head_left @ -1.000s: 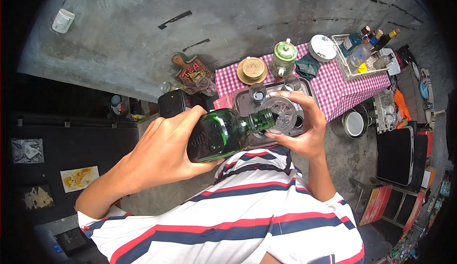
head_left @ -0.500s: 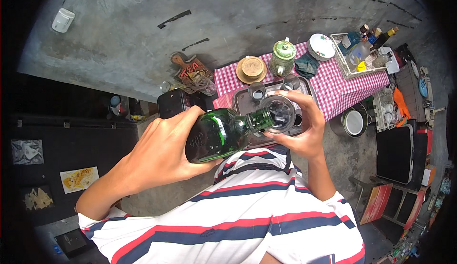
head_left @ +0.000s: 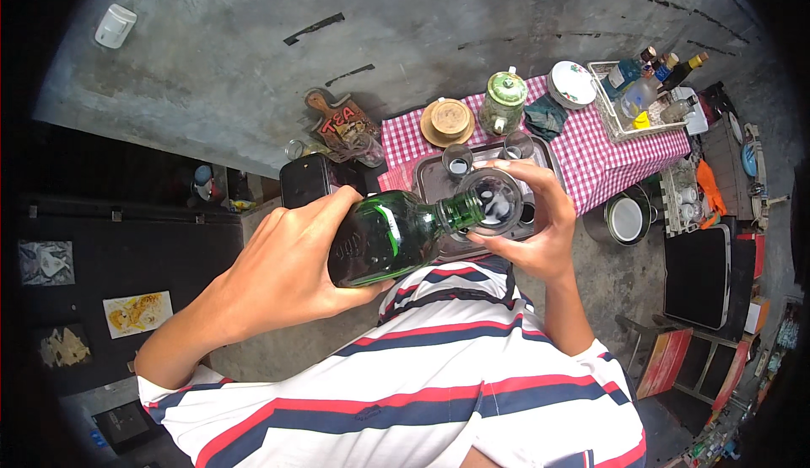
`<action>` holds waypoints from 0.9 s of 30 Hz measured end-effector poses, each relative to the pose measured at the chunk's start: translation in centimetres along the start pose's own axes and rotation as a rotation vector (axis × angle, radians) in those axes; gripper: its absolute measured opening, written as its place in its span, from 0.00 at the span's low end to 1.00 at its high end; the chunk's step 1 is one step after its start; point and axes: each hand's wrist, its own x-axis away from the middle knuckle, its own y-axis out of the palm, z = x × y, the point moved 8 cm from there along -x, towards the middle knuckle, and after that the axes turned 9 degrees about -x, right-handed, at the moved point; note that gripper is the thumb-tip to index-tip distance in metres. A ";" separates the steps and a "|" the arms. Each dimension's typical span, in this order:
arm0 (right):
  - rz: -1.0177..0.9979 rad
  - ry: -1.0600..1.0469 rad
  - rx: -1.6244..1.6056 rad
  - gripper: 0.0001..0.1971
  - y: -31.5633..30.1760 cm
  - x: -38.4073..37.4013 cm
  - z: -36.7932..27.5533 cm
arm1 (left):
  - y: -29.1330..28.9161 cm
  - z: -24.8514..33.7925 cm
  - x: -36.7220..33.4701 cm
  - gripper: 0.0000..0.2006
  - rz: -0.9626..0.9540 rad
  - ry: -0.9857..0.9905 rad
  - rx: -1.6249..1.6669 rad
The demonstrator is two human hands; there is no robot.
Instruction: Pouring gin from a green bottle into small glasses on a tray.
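Observation:
My left hand is wrapped round the body of a green glass bottle, tipped on its side with the neck pointing right. The bottle's mouth reaches over the rim of a clear drinking glass. Thumb and fingers of my right hand grip that glass around its sides. Whether liquid is flowing between them I cannot make out. Below and beyond the glass lies a metal tray, on which several more glasses stand, among them one clear glass at the back left.
A red-checked cloth covers the table. On it are a green teapot, a straw-coloured lidded container, a white bowl and a basket of bottles. A black box stands left; a metal pot sits right.
Both hands, the bottle and the glass keep nearly the same position. The surroundings have shifted very slightly in the picture.

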 end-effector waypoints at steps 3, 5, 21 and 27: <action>-0.017 0.004 0.012 0.34 0.1 -0.3 0.3 | 0.1 -0.4 -0.2 0.30 0.005 0.005 0.005; -0.024 0.002 0.006 0.34 0.1 -0.2 0.2 | 0.2 -0.4 -0.1 0.30 0.001 0.000 0.011; -0.018 0.059 -0.034 0.34 0.2 0.0 1.8 | 0.0 -0.4 -0.2 0.28 0.064 0.040 0.006; 0.004 0.127 -0.084 0.35 -0.2 0.4 3.2 | 1.0 -0.7 -0.6 0.28 0.075 0.020 0.083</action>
